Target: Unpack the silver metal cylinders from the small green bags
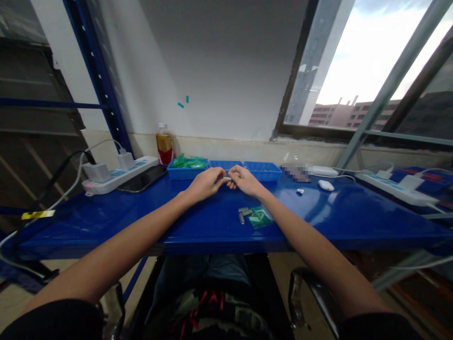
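Note:
My left hand (205, 183) and my right hand (244, 180) meet over the blue table (141, 217), fingertips pinched together on a small pale part (227, 179) between them. Both hands are closed around it. Just behind them stand three blue trays: the left tray (187, 170) holds green bags, the middle tray (226, 165) and the right tray (264, 171) hold small parts too small to name. Near my right forearm lie a few small grey metal pieces (244, 214) and a green plastic bag (260, 217).
A white power strip (118, 175) with chargers and a black phone (143, 179) lie at the left. A drink bottle (164, 147) stands by the wall. White earbud-like items (325, 185) and a second power strip (396, 188) sit at the right. A window is behind.

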Demonstrator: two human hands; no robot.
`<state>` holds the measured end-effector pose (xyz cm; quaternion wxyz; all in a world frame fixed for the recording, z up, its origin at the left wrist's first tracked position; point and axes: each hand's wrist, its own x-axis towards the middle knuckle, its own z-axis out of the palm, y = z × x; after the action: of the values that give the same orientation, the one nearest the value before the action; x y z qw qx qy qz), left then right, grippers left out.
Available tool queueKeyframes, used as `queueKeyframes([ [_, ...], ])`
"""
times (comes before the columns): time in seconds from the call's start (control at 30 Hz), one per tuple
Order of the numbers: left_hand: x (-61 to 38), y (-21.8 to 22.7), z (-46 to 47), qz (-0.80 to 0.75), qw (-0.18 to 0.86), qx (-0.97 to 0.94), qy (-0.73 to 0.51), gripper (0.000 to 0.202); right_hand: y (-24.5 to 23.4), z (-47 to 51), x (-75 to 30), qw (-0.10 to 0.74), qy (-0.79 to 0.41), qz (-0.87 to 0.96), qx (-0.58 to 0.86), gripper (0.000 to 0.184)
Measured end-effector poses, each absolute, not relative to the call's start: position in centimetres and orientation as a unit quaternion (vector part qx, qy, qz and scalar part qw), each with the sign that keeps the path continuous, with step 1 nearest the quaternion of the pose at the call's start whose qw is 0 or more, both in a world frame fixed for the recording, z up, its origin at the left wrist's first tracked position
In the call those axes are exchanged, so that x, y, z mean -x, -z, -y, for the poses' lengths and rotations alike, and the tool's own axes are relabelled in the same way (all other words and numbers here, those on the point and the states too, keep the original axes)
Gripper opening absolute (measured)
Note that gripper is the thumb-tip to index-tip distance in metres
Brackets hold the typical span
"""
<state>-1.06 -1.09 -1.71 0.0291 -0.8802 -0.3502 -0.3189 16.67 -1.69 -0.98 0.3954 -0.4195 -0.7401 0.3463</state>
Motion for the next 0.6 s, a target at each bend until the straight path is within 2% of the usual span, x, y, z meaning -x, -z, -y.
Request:
queueKeyframes([
  [0.17, 0.8, 1.8, 1.3, 0.368, 0.037, 0.874, 0.315, 0.03, 0.8, 1.8, -17.3, 0.422, -0.272, 0.778, 0.377, 0.013],
  [0.3, 0.8, 1.7, 1.1, 0.383, 0.007, 0.863, 0.328, 0.033, 0.8, 1.9, -17.5, 0.42, -0.2, 0.808, 0.361, 0.014],
  [0.4, 0.7, 1.6, 0.9, 0.377, -0.068, 0.852, 0.356, 0.034, 0.6, 2.0, -17.4, 0.416, -0.159, 0.819, 0.362, 0.013],
  [0.5, 0.3, 1.6, 1.0, 0.367, -0.194, 0.824, 0.384, 0.039, 0.2, 2.0, -17.7, 0.403, -0.116, 0.821, 0.387, 0.016],
  [0.6, -0.6, 1.7, 2.1, 0.338, -0.273, 0.826, 0.36, 0.042, -0.2, 1.3, -18.8, 0.411, -0.056, 0.796, 0.44, 0.022],
])
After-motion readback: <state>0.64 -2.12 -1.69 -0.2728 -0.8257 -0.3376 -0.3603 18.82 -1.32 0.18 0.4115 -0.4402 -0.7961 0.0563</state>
